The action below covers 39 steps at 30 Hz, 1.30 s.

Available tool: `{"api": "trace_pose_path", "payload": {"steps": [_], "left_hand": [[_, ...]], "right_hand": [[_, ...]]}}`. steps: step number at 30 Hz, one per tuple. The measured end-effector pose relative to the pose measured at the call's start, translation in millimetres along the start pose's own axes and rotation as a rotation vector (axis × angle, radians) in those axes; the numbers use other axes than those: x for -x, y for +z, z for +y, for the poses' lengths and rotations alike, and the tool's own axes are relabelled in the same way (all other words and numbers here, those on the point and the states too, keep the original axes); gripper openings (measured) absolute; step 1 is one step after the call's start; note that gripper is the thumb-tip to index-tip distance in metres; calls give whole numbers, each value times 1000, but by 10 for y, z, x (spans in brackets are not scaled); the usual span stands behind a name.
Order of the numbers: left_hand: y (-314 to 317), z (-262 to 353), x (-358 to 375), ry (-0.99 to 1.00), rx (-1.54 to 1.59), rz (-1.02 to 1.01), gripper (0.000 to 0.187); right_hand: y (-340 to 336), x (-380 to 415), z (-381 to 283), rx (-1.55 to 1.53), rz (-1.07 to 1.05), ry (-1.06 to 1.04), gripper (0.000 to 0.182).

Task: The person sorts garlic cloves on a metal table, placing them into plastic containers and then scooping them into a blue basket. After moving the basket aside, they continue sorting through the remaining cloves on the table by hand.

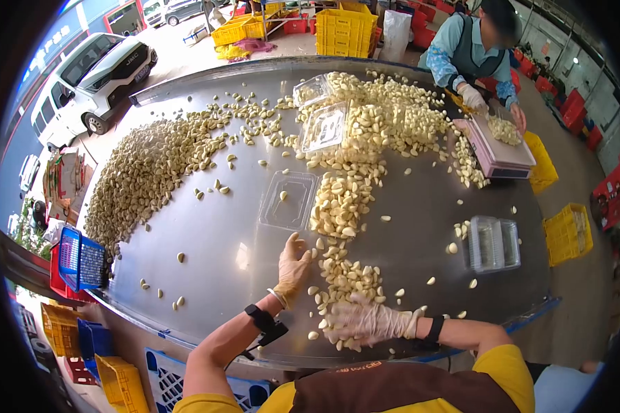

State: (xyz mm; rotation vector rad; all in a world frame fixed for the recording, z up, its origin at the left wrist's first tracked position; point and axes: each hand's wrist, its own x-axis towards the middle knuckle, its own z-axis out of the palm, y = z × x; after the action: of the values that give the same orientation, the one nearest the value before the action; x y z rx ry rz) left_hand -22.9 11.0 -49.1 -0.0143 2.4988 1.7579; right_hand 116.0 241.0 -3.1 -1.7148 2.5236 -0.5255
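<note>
My left hand [294,267], in a thin glove, is over the metal table beside a band of peeled garlic cloves [341,206]. Its fingers are apart, with the tips close to a few loose cloves, and I see nothing held. My right hand [365,321], also gloved and slightly blurred, lies spread over the near end of the band, touching cloves and covering some of them. Just beyond my left hand, an open clear plastic box [287,201] rests on the table with a single clove in it.
A big heap of darker garlic cloves [141,165] covers the table's left side. Clear boxes [324,127] lie by the far pile; stacked clear trays [494,244] are at right. Across the table, a co-worker's gloved hand [472,96] is at a pink scale [492,151]. A blue basket [81,258] stands left.
</note>
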Motion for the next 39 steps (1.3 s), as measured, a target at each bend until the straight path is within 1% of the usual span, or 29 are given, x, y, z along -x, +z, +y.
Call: {"api": "trace_pose_path", "payload": {"steps": [2,3,4,6,8,9,11,12,14,15,16,17,18,19,20,21,22,23,26,28,29,30,31,32,33,34,35,38,39], "left_hand": [[-36,-201,127,3,40,-5,58],[-25,-121,221,117,-147,41,58],[18,-59,291,228,-331,92,57],[209,-90,377,339,-474,88,57],[302,81,382,369,-243,-25,58],[362,102,377,347,-150,-22,58],[409,136,383,353,-168,-7,57],[439,137,402,369,-194,1,56],[602,207,490,355,-199,51,49],[719,193,535,365,-122,49,46],[837,169,590,379,-50,44,43],[948,177,654,207,270,13,39],[995,202,672,130,328,64,38],[1044,230,661,-10,606,51,36],[1089,246,628,-155,883,36,35],[1062,395,618,-142,882,38,35],[1045,535,665,-264,1030,61,34],[1006,675,704,-391,1175,84,33],[910,916,519,-265,1042,99,31],[854,1053,117,-11,899,156,29],[793,1192,-103,38,790,144,32],[834,883,-498,488,218,215,38],[881,806,-738,286,417,137,41],[886,796,-935,85,608,57,44],[851,735,-1041,109,610,56,44],[797,595,-1062,263,235,166,45],[732,475,-1055,398,-144,274,46],[240,620,-533,297,123,273,38],[207,291,-480,69,303,321,34]], "right_hand": [[144,-26,-18,-29,-10,-65,58],[183,-55,26,-47,-34,-137,53],[208,-98,142,-53,-4,-100,44],[123,-259,418,210,-58,-38,42],[-60,-218,584,121,99,5,46],[-128,-88,583,118,93,4,46],[-277,195,567,-93,306,571,61],[-171,225,572,-97,290,566,61],[210,296,604,102,508,862,75],[330,165,596,49,494,837,77],[399,-62,567,57,571,832,68],[407,-221,524,-142,688,834,62],[391,-356,499,-341,807,826,56],[379,-459,504,-270,840,888,42],[379,-564,500,-266,851,880,42],[376,-668,489,-778,1091,917,39],[364,-722,479,-1315,1287,910,36],[147,-767,386,-1474,1309,885,29],[-243,-930,457,-1473,1338,868,25],[-364,-1048,884,-1110,1326,732,22],[-601,-1125,1018,-1223,1308,639,22],[-639,-1184,1299,-1043,1310,593,22],[-689,-1242,1459,-1075,1314,670,21],[-542,-1250,1717,-1063,1323,648,21],[-309,-1229,2086,-888,1252,606,20],[-216,-1179,2320,-719,1175,571,18],[-346,-1054,2345,-10,1019,542,15],[-725,-688,1970,86,1044,585,21],[-608,-540,2007,-61,1110,729,24]]}}
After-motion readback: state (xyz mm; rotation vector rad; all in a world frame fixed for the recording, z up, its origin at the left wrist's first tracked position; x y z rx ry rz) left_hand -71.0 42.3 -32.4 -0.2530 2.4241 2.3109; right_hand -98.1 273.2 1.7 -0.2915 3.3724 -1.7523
